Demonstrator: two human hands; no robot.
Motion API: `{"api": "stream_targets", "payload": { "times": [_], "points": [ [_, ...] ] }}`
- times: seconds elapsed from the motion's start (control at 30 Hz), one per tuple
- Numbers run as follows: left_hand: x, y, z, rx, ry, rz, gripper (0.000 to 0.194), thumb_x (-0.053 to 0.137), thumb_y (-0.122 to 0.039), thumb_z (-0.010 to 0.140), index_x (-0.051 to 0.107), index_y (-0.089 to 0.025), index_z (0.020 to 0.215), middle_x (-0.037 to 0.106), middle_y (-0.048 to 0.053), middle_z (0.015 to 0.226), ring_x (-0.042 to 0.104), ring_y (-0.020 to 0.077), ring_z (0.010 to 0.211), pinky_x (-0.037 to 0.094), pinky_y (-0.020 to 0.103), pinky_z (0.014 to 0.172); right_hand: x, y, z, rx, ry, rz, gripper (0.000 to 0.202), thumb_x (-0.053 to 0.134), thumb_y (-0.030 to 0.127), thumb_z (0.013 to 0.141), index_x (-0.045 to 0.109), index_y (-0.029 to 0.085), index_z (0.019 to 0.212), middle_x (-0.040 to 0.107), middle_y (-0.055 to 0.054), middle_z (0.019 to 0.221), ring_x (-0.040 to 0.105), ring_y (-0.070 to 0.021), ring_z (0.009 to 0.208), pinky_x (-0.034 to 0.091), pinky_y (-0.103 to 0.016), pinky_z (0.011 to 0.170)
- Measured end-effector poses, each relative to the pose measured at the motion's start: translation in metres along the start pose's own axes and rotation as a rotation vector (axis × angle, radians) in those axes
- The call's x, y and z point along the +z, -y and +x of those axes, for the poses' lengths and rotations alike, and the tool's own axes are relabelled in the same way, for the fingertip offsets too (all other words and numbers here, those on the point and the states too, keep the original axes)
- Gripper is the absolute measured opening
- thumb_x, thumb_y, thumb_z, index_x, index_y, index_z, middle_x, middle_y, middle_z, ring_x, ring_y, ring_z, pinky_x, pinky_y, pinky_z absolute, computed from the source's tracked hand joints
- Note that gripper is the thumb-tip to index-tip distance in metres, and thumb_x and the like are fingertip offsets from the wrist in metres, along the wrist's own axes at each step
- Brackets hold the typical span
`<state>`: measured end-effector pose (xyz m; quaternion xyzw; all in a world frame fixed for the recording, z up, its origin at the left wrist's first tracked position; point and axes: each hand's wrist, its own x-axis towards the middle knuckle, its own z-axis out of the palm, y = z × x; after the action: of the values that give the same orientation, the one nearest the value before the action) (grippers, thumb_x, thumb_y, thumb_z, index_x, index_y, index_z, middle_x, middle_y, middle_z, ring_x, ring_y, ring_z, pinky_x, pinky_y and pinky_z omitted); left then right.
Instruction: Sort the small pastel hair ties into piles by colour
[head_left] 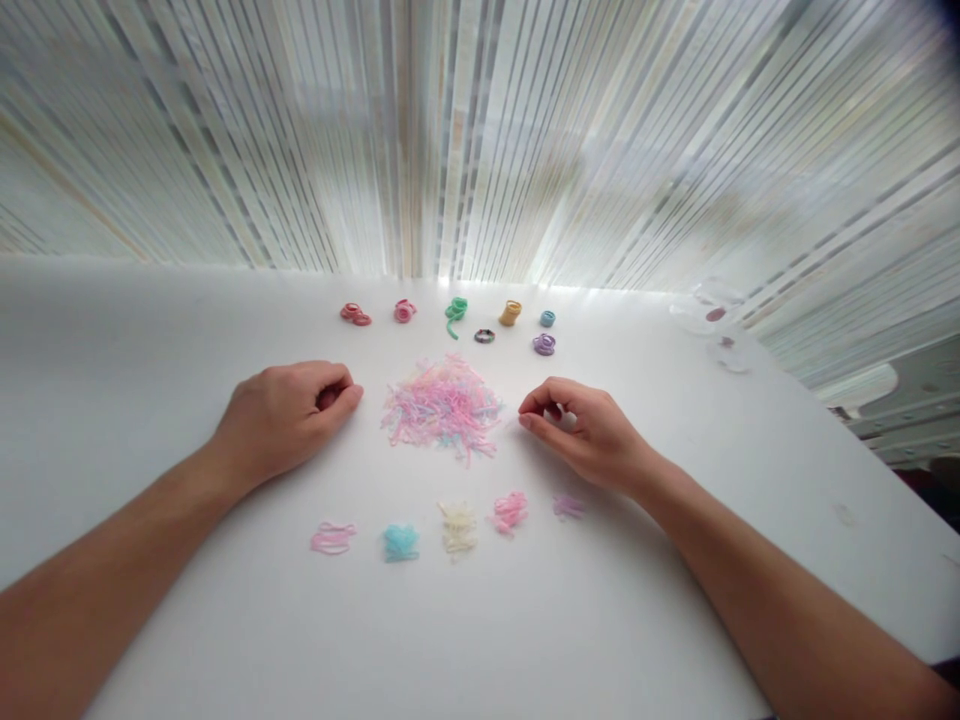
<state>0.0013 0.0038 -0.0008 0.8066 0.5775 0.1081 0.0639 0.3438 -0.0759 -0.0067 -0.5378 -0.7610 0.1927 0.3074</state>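
Note:
A loose pile of small pastel elastic bands (442, 405), mostly pink and lilac, lies between my hands on the white table. To its left, my left hand (289, 415) rests in a loose fist, thumb against the curled index finger, nothing visible in it. My right hand (581, 425) is just right of the pile, thumb and forefinger brought together, with no band visible at the tips. Nearer me is a row of sorted bands: a light pink group (334, 538), a turquoise clump (401, 542), cream bands (457, 530), a brighter pink clump (510, 512) and a few purple bands (568, 507).
Beyond the pile sit coiled ties: red (355, 314), pink (405, 310), green (456, 312), yellow (511, 313), blue (547, 318) and purple (544, 344), plus a dark multicoloured ring (484, 336). Clear containers (709, 308) stand far right. A striped curtain (420, 130) borders the table's back.

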Motion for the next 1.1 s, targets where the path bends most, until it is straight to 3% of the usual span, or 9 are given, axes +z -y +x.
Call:
{"api": "stream_targets", "payload": {
  "times": [0.57, 1.1],
  "points": [
    [-0.001, -0.001, -0.003, 0.013, 0.008, -0.027, 0.033, 0.046, -0.047, 0.094, 0.058, -0.022, 0.076, 0.064, 0.0, 0.074, 0.052, 0.0164, 0.069, 0.031, 0.031, 0.066, -0.007, 0.003, -0.008, 0.065, 0.014, 0.121, 0.007, 0.066, 0.025, 0.095, 0.07, 0.021, 0.092, 0.065, -0.003, 0.081, 0.056, -0.0166, 0.076, 0.045, -0.028, 0.062],
    [-0.002, -0.002, -0.001, -0.017, 0.03, 0.0, 0.036, 0.045, -0.052, 0.094, 0.062, -0.023, 0.08, 0.066, 0.0, 0.077, 0.052, 0.0173, 0.071, 0.031, 0.03, 0.067, -0.025, 0.008, -0.009, 0.056, 0.084, 0.229, 0.006, 0.069, 0.025, 0.096, 0.07, 0.021, 0.091, 0.067, -0.002, 0.083, 0.056, -0.0163, 0.078, 0.045, -0.031, 0.072]
  ]
}}
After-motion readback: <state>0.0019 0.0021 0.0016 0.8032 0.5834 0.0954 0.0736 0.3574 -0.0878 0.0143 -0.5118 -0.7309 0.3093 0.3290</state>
